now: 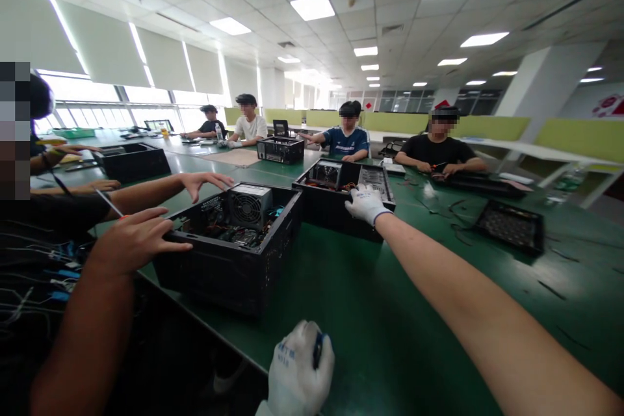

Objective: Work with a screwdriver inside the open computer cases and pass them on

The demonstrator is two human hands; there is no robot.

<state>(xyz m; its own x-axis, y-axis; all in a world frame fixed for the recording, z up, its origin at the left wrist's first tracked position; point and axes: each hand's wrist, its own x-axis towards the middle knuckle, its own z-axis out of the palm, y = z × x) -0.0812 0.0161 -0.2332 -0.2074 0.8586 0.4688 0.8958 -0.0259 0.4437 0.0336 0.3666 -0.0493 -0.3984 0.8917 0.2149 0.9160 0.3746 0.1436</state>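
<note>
My right hand (366,203), in a white glove, reaches far across the table and grips the near edge of an open black computer case (336,211). A fan and metal bays show inside that case. Close to the table's front edge, my left hand (299,367), also gloved, is closed around a dark blue object (318,350). Most of that object is hidden by the fingers, so its kind cannot be made out. A second open computer case (214,270), with a power supply (248,205) in it, sits to the left, apart from both my hands.
A co-worker's bare hands (141,240) rest at the second case, one with a screwdriver (108,201). Several other people sit round the green table (390,312). A black panel (511,224) and loose cables lie at right; another case (280,149) stands farther back.
</note>
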